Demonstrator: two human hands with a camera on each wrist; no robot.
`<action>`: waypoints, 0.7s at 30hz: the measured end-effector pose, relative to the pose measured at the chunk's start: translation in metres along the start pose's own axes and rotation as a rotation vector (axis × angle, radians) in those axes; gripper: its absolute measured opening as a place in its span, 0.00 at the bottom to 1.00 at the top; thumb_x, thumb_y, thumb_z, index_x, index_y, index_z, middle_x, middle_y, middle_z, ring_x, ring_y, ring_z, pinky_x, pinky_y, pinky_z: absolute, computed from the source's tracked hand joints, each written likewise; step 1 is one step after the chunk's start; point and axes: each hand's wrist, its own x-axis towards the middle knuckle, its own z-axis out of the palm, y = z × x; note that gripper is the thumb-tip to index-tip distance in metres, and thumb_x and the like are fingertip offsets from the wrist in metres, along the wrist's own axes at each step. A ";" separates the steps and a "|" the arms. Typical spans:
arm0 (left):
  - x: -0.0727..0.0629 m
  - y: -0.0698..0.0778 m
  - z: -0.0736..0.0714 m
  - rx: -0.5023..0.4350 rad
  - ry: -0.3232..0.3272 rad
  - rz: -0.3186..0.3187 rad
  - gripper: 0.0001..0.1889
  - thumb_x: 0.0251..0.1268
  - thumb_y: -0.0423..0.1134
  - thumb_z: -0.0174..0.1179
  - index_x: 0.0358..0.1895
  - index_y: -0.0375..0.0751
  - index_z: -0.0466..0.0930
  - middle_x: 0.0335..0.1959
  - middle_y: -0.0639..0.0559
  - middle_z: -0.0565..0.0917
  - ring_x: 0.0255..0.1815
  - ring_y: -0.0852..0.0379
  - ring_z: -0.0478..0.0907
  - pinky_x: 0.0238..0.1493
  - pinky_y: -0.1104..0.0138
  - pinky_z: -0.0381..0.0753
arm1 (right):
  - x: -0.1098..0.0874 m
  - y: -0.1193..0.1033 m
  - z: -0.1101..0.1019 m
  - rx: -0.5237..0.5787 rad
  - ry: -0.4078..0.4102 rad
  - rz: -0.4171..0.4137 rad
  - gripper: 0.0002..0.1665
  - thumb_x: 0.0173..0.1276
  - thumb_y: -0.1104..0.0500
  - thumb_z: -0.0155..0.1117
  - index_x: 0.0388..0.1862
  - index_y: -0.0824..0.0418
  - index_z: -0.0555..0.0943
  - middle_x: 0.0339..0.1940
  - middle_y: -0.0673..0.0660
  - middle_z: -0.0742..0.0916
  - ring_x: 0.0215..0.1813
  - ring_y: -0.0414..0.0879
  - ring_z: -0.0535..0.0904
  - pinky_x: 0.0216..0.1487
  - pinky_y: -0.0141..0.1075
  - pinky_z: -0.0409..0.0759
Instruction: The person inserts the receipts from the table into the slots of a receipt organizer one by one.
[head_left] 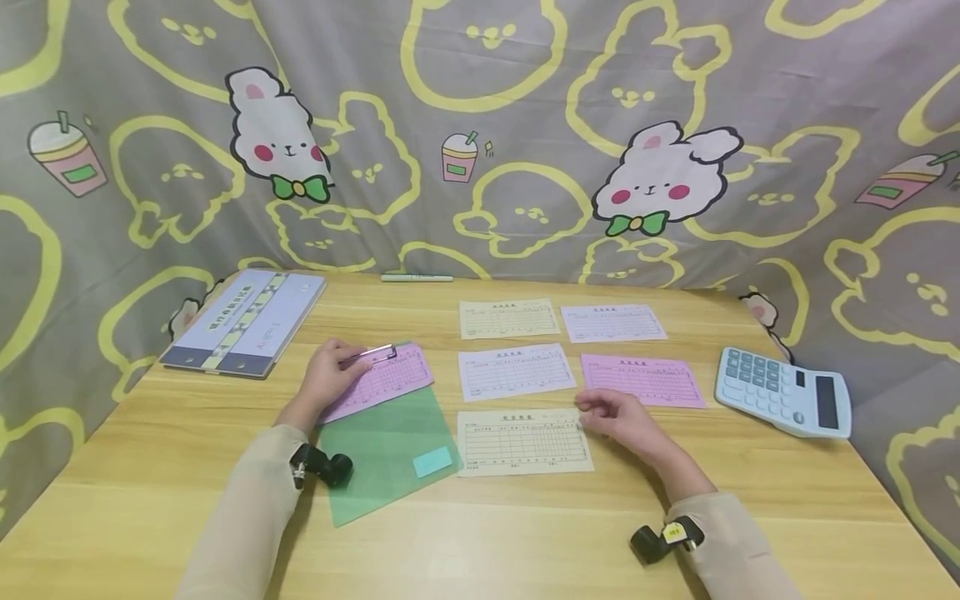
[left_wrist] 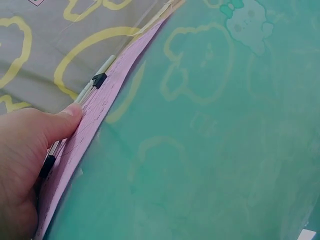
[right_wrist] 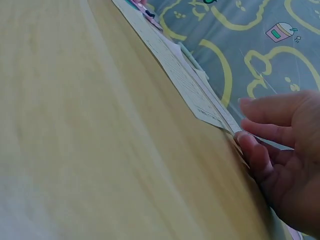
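A green translucent folder (head_left: pixel 390 454) lies on the table, with a pink printed slip (head_left: pixel 397 372) across its upper part. My left hand (head_left: pixel 332 375) grips a slim metal clip (head_left: pixel 378 353) at the slip's upper edge. In the left wrist view, the thumb presses along the clip (left_wrist: pixel 90 95), which has black ends. My right hand (head_left: pixel 618 421) is at the right edge of a pale yellow slip (head_left: pixel 525 450). Up close in the right wrist view, its bent fingertips (right_wrist: pixel 245 137) meet that slip's corner, with a gap between the digits.
More printed slips lie behind: a yellow one (head_left: pixel 504 320), white ones (head_left: pixel 517 372), and a pink one (head_left: pixel 645 382). A blue calculator (head_left: pixel 783 392) stands at right, an account book (head_left: pixel 247 321) at back left, and a pen (head_left: pixel 417 278) along the back edge. Patterned cloth hangs behind.
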 end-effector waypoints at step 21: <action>-0.001 -0.004 0.003 -0.013 0.004 -0.033 0.19 0.52 0.39 0.60 0.46 0.30 0.76 0.35 0.41 0.71 0.36 0.47 0.67 0.37 0.58 0.65 | 0.001 0.001 0.012 -0.319 0.095 -0.137 0.20 0.45 0.60 0.69 0.39 0.64 0.77 0.28 0.52 0.73 0.27 0.44 0.66 0.29 0.33 0.68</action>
